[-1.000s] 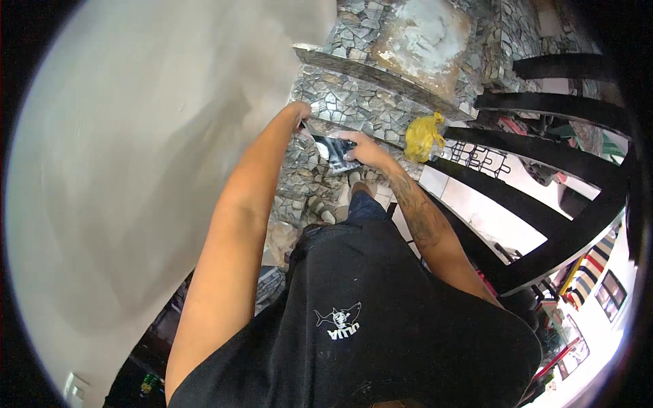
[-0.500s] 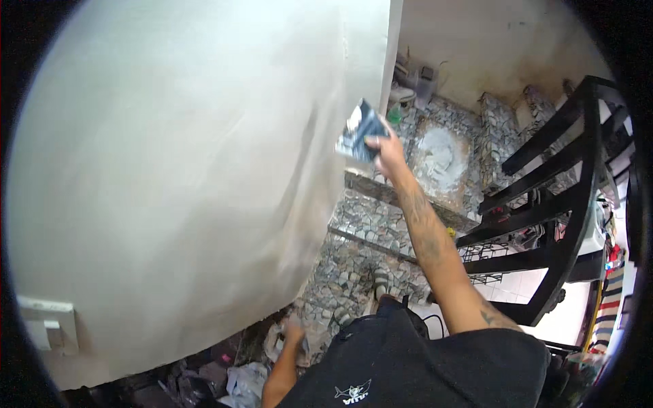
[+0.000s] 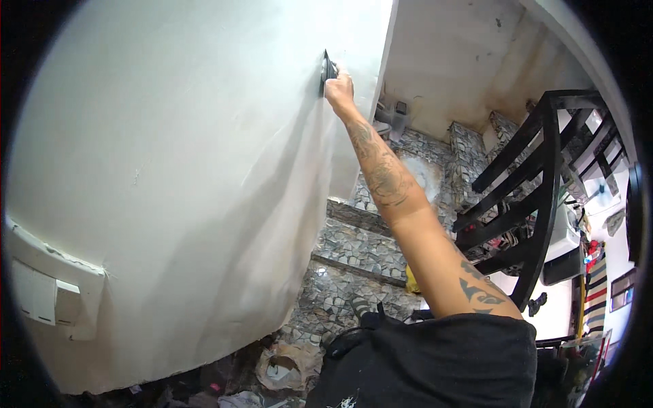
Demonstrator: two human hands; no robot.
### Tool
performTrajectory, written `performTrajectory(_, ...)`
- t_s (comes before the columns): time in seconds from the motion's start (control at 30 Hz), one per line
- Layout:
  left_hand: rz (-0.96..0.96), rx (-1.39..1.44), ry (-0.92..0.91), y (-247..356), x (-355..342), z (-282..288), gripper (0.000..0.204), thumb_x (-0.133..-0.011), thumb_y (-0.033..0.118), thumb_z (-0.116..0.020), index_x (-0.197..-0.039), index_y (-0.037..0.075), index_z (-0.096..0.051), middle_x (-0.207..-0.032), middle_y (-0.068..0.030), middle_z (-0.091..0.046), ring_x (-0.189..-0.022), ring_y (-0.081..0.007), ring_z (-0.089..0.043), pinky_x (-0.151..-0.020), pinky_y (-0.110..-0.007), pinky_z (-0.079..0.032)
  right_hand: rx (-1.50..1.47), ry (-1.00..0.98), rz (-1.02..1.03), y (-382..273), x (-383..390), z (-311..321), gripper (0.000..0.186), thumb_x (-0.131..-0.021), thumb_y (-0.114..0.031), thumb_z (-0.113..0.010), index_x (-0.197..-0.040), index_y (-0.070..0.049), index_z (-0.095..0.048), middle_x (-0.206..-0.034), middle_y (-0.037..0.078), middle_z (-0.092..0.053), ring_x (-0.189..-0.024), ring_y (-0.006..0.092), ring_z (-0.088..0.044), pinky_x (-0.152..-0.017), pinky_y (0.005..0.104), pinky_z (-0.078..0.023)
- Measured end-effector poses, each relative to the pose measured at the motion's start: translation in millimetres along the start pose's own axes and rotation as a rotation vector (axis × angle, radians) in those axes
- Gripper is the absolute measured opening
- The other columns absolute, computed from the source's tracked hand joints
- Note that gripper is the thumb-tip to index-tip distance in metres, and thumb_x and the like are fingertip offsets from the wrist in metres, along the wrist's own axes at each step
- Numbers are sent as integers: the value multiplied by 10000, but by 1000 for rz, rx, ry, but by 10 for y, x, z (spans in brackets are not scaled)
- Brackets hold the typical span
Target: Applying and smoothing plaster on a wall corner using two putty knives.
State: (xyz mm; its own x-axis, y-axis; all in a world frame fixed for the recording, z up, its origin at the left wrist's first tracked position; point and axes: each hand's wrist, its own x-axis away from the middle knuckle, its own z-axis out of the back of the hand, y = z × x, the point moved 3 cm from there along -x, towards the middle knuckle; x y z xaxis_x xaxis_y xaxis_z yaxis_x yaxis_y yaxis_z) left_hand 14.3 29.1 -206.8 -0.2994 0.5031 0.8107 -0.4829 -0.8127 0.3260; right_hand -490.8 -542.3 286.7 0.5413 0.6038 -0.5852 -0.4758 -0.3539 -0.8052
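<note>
My right hand [image 3: 340, 88] is closed around a dark, flat putty spreader [image 3: 326, 73]. The arm stretches up and forward, and the spreader is held on edge against the pale wall [image 3: 204, 122], near its right-hand corner. Its blade looks narrow from here, and any putty on it is hard to make out. Smooth whitish patches and a few rough marks show on the wall. My left hand is out of view.
Stone-patterned steps [image 3: 360, 245] descend beside the wall, with a whitish powdery patch [image 3: 423, 173] on the landing. A black railing [image 3: 537, 183] stands at right. An open bag [image 3: 289, 366] lies at the wall's foot; a switch plate [image 3: 34, 296] is on the left.
My right hand has moved up and left, bringing the spreader from above the steps to the wall and turning it edge-on. My left hand, earlier low by the bag, has left the view.
</note>
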Motion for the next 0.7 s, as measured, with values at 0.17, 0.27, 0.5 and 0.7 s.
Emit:
performTrajectory(0.17, -12, 44, -22, -81, -106, 49, 316, -833, 162, -409, -1035, -65, -496, -1022, -227, -527, -984, -319, -490, -803, -391, -402, 167, 105, 130, -302, 352, 0, 484, -612, -29, -393, -1085, -63, -495, -946, 177, -573, -854, 293, -564, -758, 338, -424)
performTrajectory(0.27, -4, 63, -26, -190, -207, 81, 318, -838, 164, -405, -1038, -65, -495, -1019, -226, -528, -981, -319, -492, -800, -391, -404, 228, 145, 147, -455, 610, 16, 502, -614, -33, -413, -1106, -107, -482, -963, 152, -562, -876, 287, -544, -782, 358, -412)
performTrajectory(0.5, 50, 122, 8, -490, -493, 254, 322, -848, 169, -397, -1046, -67, -492, -1012, -224, -531, -973, -319, -496, -792, -390, -408, 277, 154, 165, -998, 1282, -7, 495, -616, -31, -448, -1104, -118, -452, -952, 132, -501, -850, 267, -543, -764, 379, -417)
performTrajectory(0.7, -151, 9, 220, -371, -648, 676, 330, -845, 192, -410, -1069, -38, -488, -1076, -199, -505, -1001, -326, -473, -832, -385, -384, 88, 12, 184, -1776, 2123, -268, 549, -603, -20, -458, -1146, -77, -397, -927, 178, -436, -800, 375, -466, -701, 453, -375)
